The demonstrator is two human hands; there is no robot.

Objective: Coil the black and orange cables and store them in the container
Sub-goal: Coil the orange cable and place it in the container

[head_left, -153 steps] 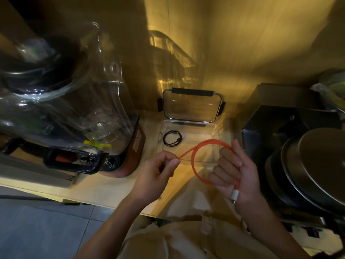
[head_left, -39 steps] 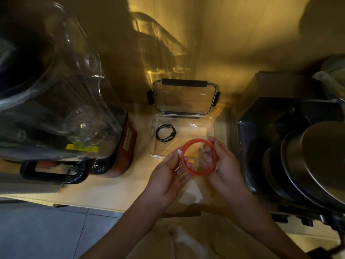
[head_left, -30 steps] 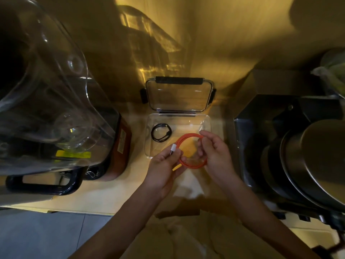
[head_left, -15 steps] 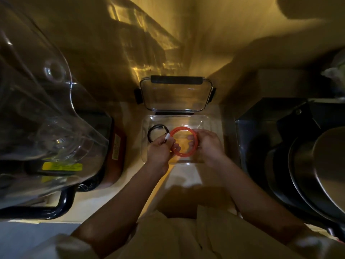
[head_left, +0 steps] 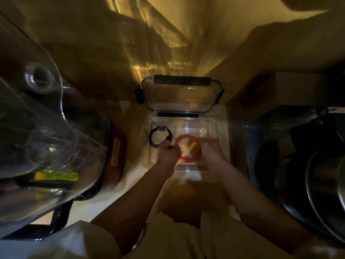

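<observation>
- The orange cable (head_left: 188,148), wound into a ring, sits low inside the clear container (head_left: 212,128), held at both sides.
- The black cable (head_left: 160,136), also coiled, lies in the container's left part, just beside the orange ring.
- The container's lid (head_left: 180,97) stands open behind it, leaning at the wall.
- The container rests on a pale tabletop (head_left: 134,176) in dim yellow light; a blender (head_left: 46,146) looms at the left, dark pans (head_left: 317,174) stack at the right.
- The blender is cut off by the frame, and shadow blurs the container's near edge.
- The left hand (head_left: 168,155) pinches the ring near its white plug.
- The right hand (head_left: 211,149) grips the ring's right side with curled fingers.
</observation>
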